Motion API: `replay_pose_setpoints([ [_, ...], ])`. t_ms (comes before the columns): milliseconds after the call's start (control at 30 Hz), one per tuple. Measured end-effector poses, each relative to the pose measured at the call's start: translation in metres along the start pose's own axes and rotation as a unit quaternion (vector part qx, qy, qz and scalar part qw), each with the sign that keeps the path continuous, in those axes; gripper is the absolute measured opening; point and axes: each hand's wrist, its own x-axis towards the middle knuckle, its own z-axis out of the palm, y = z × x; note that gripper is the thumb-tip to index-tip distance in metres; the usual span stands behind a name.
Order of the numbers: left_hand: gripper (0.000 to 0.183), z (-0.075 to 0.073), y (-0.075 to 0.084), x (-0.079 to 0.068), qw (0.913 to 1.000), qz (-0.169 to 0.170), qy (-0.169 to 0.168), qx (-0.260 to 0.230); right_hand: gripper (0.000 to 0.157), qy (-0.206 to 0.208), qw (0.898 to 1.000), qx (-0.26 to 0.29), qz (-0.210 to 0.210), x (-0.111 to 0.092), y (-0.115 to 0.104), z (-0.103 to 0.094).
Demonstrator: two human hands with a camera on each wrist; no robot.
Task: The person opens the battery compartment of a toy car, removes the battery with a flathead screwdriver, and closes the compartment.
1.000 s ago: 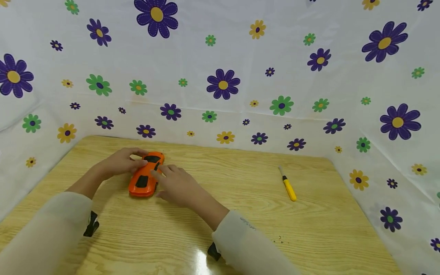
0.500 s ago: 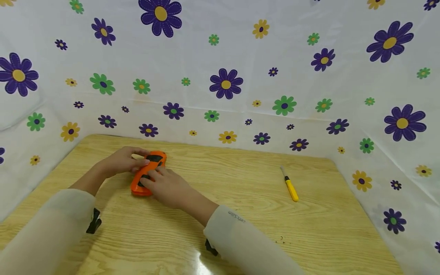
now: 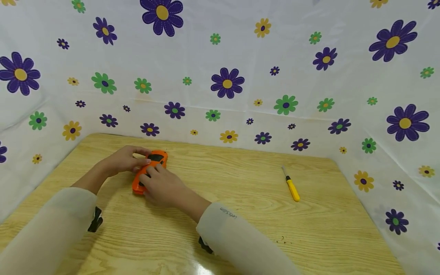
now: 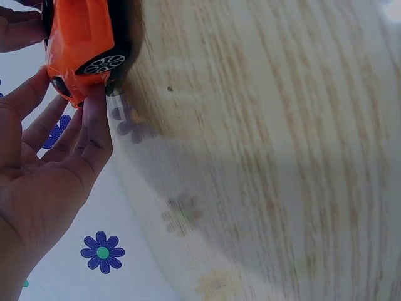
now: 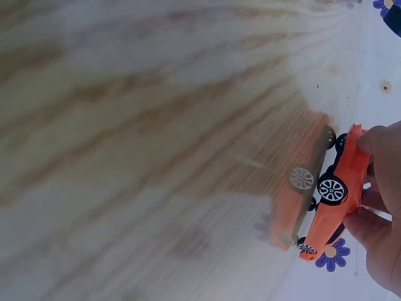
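Note:
An orange toy car [image 3: 137,186] with black windows sits at the far left of the wooden table, its wheels showing in the right wrist view. My left hand [image 3: 123,160] holds its far end from the left, the thumb on top and the fingers around that end, as the left wrist view shows. From the near right, my right hand [image 3: 164,186] grips the car's near part, fingers over the top and thumb along its side. The right hand hides much of the roof and rear window in the head view.
On the right half of the table [image 3: 240,221] lies a screwdriver [image 3: 292,189] with a yellow handle, its tip pointing away. A few dark specks [image 3: 283,240] dot the near right. A white flowered cloth [image 3: 192,49] hangs behind the table and along both sides.
My right hand has moved left from beside the car onto its near part and taken hold. The left hand keeps its hold. The view has shifted slightly.

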Motion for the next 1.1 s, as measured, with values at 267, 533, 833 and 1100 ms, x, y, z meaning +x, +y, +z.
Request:
replay_pose_setpoints([
  [267,0.057,0.001,0.002,0.0,0.9999,-0.004,-0.005,-0.015,0.042,-0.02,1.0,-0.002,0.011,0.002,-0.001,-0.001],
  [533,0.061,0.006,0.004,0.001,0.9988,-0.009,-0.019,-0.045,0.043,-0.011,1.0,-0.011,-0.004,-0.008,0.005,0.0],
  [833,0.062,0.018,0.007,0.005,0.9975,-0.001,-0.021,-0.068,0.04,0.014,0.999,-0.028,-0.032,-0.025,0.014,0.001],
  [1100,0.057,0.028,0.015,0.005,0.9977,0.003,-0.02,-0.064,0.04,0.025,0.998,-0.041,-0.046,-0.038,0.02,0.003],
])
